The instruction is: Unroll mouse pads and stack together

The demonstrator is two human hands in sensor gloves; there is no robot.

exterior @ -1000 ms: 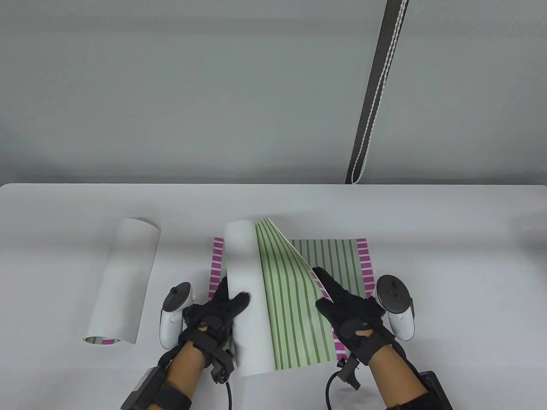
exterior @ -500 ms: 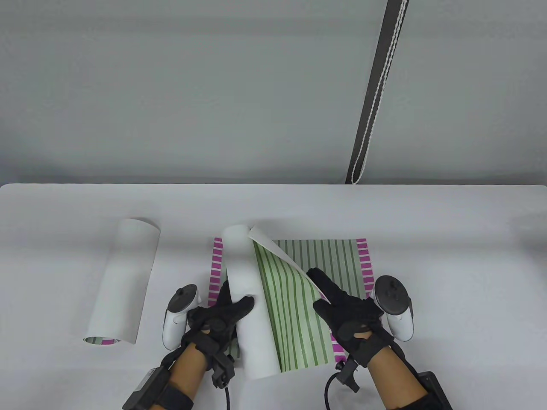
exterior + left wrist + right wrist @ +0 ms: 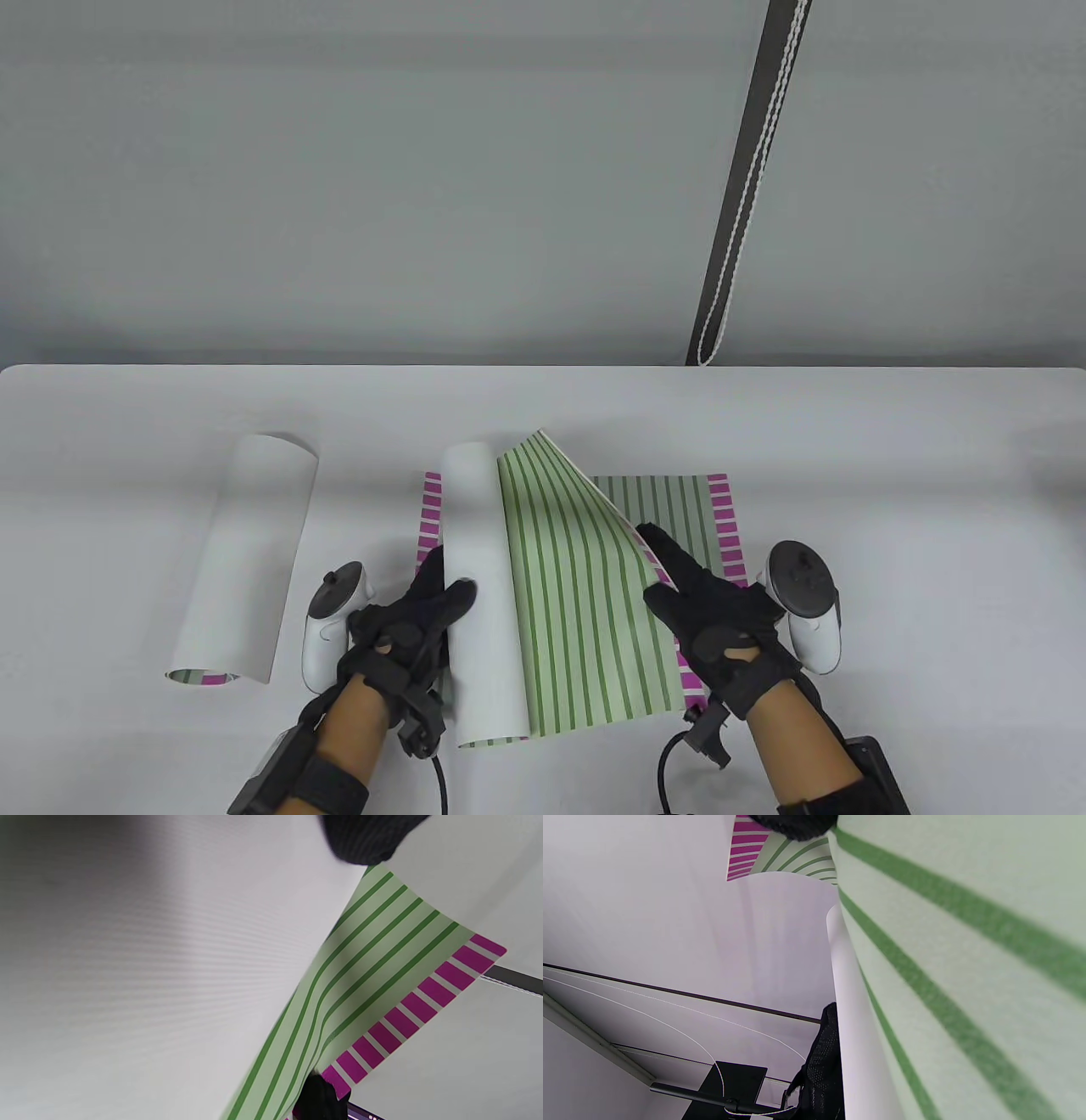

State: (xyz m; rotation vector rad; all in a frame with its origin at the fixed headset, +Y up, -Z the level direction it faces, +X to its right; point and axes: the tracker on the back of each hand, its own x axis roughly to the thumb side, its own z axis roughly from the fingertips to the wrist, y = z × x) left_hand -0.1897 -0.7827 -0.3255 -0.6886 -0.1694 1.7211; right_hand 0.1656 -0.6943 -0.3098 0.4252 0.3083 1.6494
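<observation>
Compared with half a second earlier, the striped free edge of the second mouse pad (image 3: 577, 594) is raised and spread wider, its far corner lifted again, while the left hand (image 3: 407, 632) has drawn the white roll slightly toward the table's left edge. That hand holds the still-rolled portion, thumb lying on top of the white backing and the remaining fingers hidden behind it, presumably to steer the coil as it pays out. The right hand (image 3: 713, 620) pinches the pad's right edge between thumb and extended fingers, holding the sheet up off what lies beneath so that it can be drawn across. Beneath it, near the table's (image 3: 891, 509) front edge at centre, the first mouse pad (image 3: 679, 509) lies flat, serving as the base of the stack. A third rolled mouse pad (image 3: 242, 556) waits untouched toward the table's left edge, well apart from the others.
</observation>
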